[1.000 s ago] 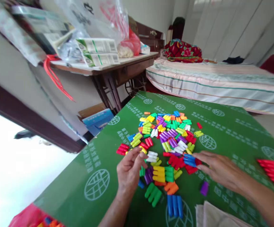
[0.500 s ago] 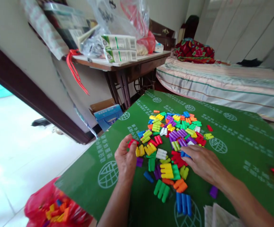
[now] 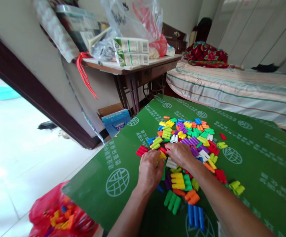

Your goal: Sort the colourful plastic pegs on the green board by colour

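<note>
Dozens of pieces (image 3: 178, 180), two cartons (image 3: 134, 46)

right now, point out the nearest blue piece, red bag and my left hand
Nearest blue piece (image 3: 195, 217): head view, on its middle tube.
Red bag (image 3: 44, 200): head view, on its left wall.
Left hand (image 3: 149, 168): head view, on its back.

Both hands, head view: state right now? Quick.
Left hand: fingers part-curled at a yellow piece; grip can't be told.
Right hand: fingers down at red pieces; whether holding one can't be told.
</note>
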Demonstrator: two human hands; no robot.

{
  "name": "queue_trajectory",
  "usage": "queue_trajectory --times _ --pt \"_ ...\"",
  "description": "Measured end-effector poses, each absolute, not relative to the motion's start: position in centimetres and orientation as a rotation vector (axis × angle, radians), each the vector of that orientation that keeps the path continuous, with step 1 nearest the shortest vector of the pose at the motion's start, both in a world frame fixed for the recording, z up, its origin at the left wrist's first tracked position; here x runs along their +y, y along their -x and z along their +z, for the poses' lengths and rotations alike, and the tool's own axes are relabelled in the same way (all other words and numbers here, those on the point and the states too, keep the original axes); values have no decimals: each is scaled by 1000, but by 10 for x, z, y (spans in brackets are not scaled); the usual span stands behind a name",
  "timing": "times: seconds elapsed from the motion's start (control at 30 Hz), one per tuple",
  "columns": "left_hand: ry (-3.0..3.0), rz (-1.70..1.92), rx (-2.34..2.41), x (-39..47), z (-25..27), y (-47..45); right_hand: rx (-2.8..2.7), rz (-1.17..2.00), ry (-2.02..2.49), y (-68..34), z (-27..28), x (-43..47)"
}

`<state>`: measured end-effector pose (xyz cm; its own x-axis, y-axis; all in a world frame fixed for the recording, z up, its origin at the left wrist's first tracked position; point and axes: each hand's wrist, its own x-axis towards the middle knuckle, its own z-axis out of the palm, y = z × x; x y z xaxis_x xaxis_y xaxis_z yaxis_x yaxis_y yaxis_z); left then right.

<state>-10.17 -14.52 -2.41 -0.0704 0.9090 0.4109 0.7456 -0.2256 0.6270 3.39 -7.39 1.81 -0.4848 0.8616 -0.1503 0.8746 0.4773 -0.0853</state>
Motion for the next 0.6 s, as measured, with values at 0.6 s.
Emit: queue_trajectory --times 0.6 --pt "-2088 1249 1947 -141 -30 103 2677 -344 -1518 -40 17 -67"
